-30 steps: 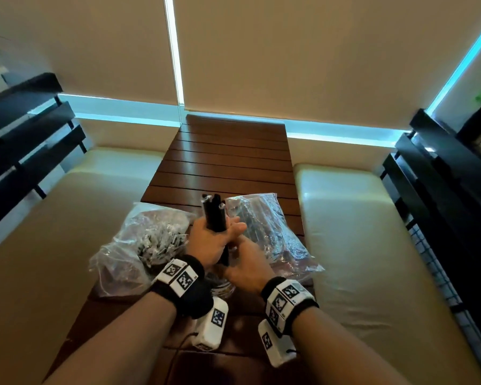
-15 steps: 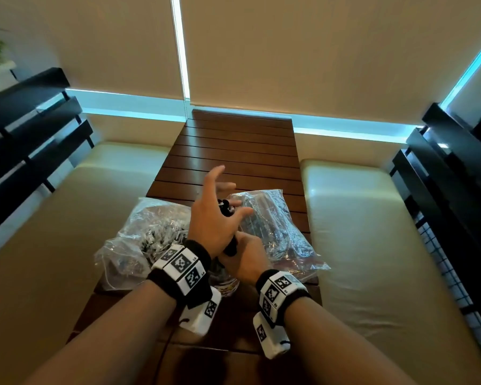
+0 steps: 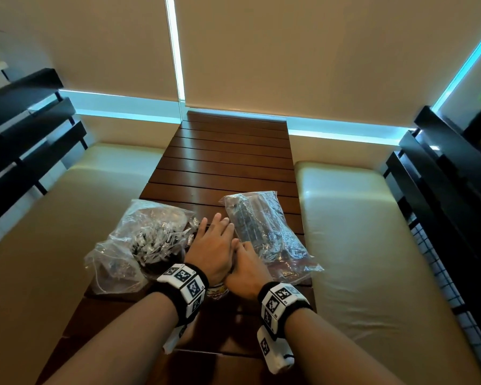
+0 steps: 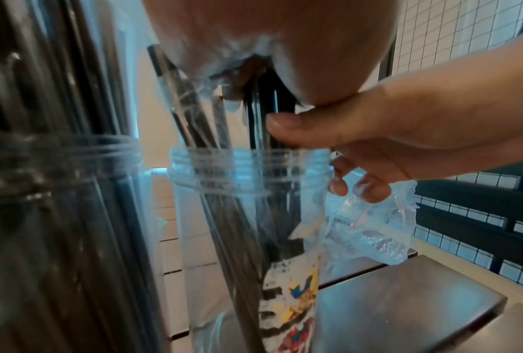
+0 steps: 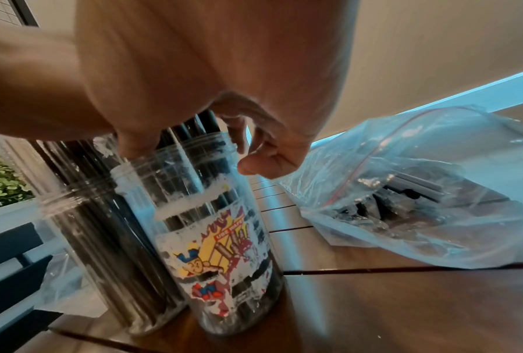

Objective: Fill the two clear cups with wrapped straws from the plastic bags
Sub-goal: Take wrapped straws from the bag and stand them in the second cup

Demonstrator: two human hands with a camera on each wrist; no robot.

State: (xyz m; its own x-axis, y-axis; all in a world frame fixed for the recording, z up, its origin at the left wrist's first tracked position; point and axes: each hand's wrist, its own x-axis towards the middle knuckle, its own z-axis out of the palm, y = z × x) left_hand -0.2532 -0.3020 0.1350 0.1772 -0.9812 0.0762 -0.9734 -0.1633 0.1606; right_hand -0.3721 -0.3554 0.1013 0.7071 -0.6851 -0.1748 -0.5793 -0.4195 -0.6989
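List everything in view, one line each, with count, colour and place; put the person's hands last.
Clear cups: two, clear, one with a colourful printed label, side by side on the table under the hands.
Wrapped straws: many, black, standing in both cups.
Plastic bags: two, clear, on the table left and right of the hands, with straws inside.
Table: one, dark brown slats, centre.
Cushioned seats: two, cream, either side of the table.
Plants: green, at the picture edges.
Left hand: flat on the straw tops, fingers straight.
Right hand: at the labelled cup's rim, fingers curled on straws.
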